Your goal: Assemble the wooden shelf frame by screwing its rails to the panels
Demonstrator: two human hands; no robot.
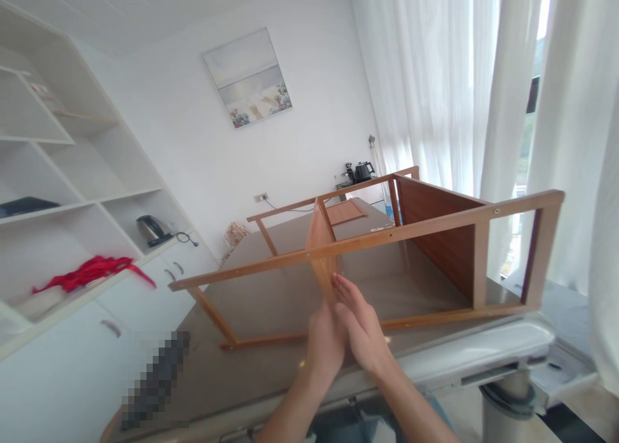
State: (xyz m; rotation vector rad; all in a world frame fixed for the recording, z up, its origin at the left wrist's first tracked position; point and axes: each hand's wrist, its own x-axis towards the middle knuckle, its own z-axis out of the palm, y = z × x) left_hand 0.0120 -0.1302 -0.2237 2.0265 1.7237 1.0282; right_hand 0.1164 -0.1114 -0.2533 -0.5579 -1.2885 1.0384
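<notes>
Where hands [362,324] meet, wooden frame [387,236] beyond

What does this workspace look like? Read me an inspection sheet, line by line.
Surface: long grey-brown table with a pale front edge.
Job's things: wooden frame on the table, with a reddish-brown panel and a middle divider.
Clutter: pixelated, unreadable object on the table; straw-coloured bundle at the far end.
Grips: left hand and right hand pressed flat together, holding nothing, nearest the divider.
Cables: black cord by a silver kettle; dark cable from a wall socket.
Surroundings: white shelves, red cloth, black kettle, white curtains.
</notes>
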